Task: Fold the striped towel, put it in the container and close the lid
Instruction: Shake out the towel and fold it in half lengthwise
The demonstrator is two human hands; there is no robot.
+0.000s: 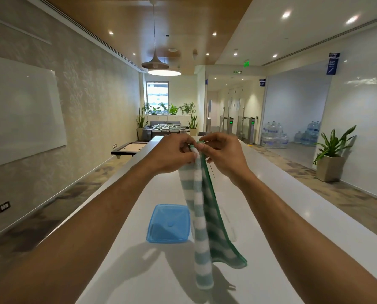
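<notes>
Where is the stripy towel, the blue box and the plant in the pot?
striped towel (199,218): head view, on the middle of the hanging cloth.
blue container (169,223): head view, on the middle of its lid.
potted plant (332,145): head view, on its green leaves.

The right edge of the blue lid (169,224) is covered by the hanging striped towel (202,216). Whatever lies behind the towel on the table (271,216) is concealed. Both forearms are cut off by the lower frame edge.
</notes>
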